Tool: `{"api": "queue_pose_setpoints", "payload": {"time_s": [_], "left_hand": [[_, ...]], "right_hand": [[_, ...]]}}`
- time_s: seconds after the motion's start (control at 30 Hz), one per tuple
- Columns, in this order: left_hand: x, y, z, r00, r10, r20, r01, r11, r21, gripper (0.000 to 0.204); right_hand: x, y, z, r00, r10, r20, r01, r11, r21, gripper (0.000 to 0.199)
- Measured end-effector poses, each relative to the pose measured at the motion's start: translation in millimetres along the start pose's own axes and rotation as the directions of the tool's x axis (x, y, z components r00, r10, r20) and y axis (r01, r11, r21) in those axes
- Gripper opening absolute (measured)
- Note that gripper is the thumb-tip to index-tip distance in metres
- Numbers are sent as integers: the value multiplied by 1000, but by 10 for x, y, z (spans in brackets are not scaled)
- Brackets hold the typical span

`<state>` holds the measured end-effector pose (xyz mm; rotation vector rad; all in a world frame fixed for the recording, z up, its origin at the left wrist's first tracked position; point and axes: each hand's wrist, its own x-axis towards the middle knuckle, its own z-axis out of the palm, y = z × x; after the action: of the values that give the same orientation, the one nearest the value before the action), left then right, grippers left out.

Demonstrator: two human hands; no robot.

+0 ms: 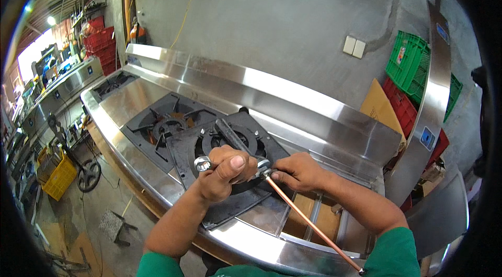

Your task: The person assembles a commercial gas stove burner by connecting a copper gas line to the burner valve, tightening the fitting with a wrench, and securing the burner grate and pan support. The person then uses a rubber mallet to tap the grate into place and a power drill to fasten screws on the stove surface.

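My left hand (226, 173) is closed around a combination wrench (202, 163), its ring end sticking out past the thumb. The wrench's other end reaches the metal fitting (266, 173) on a thin copper tube (306, 219). My right hand (300, 171) is closed at that fitting, with thumb and fingers pinched beside the wrench; part of the fitting is hidden. From there the tube slants down toward my right sleeve. Under both hands lies a black cast-iron burner grate (188, 159), tilted across the stove, with a dark bar-like piece (230, 133) above its ring.
The long stainless-steel stove (141, 104) has another black burner grate (159, 120) to the left and an open bay (298, 219) at right. A steel panel (431, 94) leans beside green crates (410, 60). A yellow crate (58, 175) stands on the floor.
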<state>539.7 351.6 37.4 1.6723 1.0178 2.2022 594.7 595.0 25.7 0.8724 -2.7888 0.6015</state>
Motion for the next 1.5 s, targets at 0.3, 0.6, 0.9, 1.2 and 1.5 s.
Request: {"api": "queue_pose_setpoints", "payload": {"time_s": [0.3, 0.6, 0.9, 1.2, 1.5], "left_hand": [[17, 2, 56, 1000, 3, 17, -6, 988, 154, 51], [20, 126, 120, 993, -114, -42, 120, 974, 192, 53], [-9, 162, 151, 988, -121, -94, 134, 979, 153, 55], [-17, 63, 23, 1000, -22, 12, 21, 992, 123, 54], [14, 89, 133, 997, -33, -64, 43, 984, 171, 53]], "right_hand": [[357, -706, -727, 928, -28, 372, 268, 745, -611, 17], [387, -595, -682, 933, -30, 358, 228, 819, -526, 27], [181, -103, -274, 984, -142, 104, 161, 968, -194, 47], [51, 65, -56, 999, -49, -5, 49, 999, -21, 37], [409, -634, -746, 920, -125, 371, 329, 761, -559, 24]]}}
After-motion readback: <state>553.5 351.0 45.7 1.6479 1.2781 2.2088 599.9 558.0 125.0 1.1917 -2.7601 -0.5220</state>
